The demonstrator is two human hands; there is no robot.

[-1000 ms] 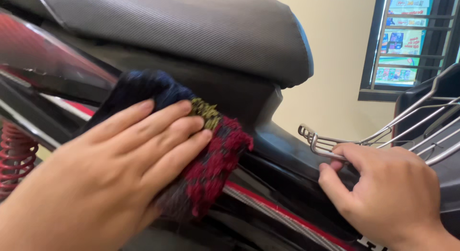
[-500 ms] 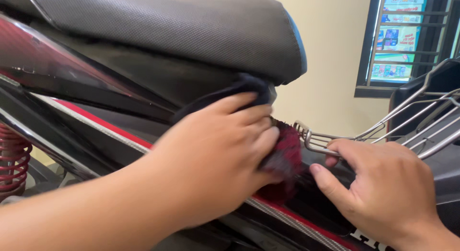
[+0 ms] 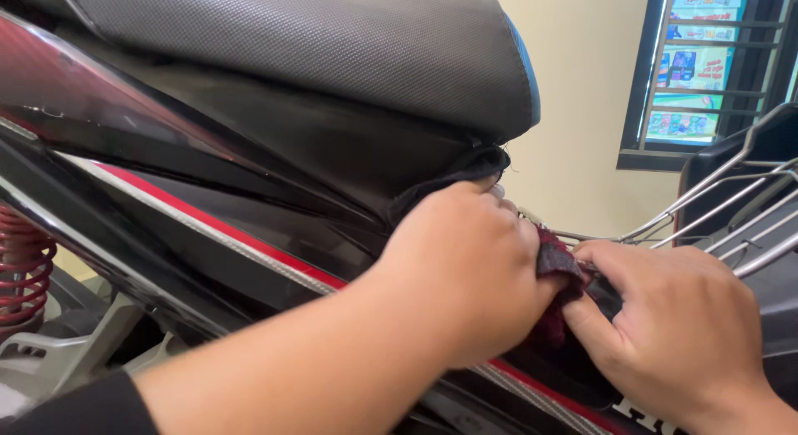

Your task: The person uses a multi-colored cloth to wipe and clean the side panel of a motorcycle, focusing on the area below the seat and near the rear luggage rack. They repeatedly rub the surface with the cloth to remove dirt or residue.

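Left hand [image 3: 465, 273]: fingers curled shut over a rag [image 3: 559, 265], pressing it against the panel [image 3: 274, 227] just below the front tip of the seat [image 3: 332, 44]. Only a dark red fold of the rag shows, between the two hands; a black edge of cloth [image 3: 457, 173] pokes out above the knuckles, directly under the seat.

Right hand [image 3: 673, 331]: fingers bent, tips touching the rag and the panel beside it; whether they pinch the cloth or merely brace cannot be told.

Step in hand, as judged: wiping the bodywork under the seat, at the narrow junction near the rack [image 3: 706, 206]. The next stroke would call for firm, flat pressure and care not to snag the cloth on the rack's wire.

Materials:
- Rag: soft, woolly, dark red with black.
- Seat: black vinyl, fine dimpled grain, rounded tip with a blue edge.
- Panel: glossy black plastic, red and grey stripe [image 3: 216, 227] running diagonally below the seat.
- Rack: bare metal rods, right of the seat.
- Spring [image 3: 21, 265]: red coil, far below-left of the seat.
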